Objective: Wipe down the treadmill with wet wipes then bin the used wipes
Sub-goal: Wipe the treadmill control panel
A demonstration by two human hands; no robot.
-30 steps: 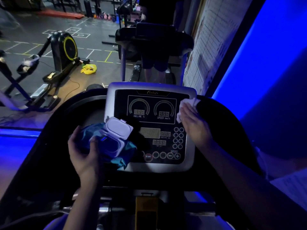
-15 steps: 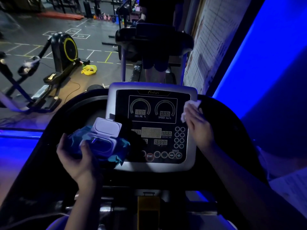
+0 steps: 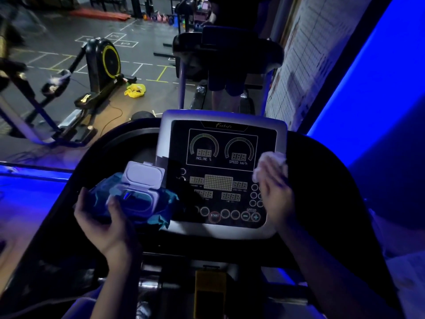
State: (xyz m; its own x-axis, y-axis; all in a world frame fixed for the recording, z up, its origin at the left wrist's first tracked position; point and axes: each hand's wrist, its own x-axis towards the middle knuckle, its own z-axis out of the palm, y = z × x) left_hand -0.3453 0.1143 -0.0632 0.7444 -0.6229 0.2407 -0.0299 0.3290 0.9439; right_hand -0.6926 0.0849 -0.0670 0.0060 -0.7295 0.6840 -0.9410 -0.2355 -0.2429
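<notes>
Pressing wipe (image 3: 271, 163) on console (image 3: 220, 171), right hand (image 3: 277, 194) flat

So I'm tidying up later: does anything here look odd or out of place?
A crumpled yellow bag lies loose on the gym floor beside the rowing machine. The wipes pack in the left hand has its lid flipped open.

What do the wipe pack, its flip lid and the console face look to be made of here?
The wipe pack looks like soft blue plastic film: it crumples in the left hand. Its flip lid, standing open, seems rigid pale plastic with moulded edges. The console face looks like glossy dark plastic or membrane overlay with printed buttons, framed in silver-finished plastic, though metal can't be excluded.
</notes>
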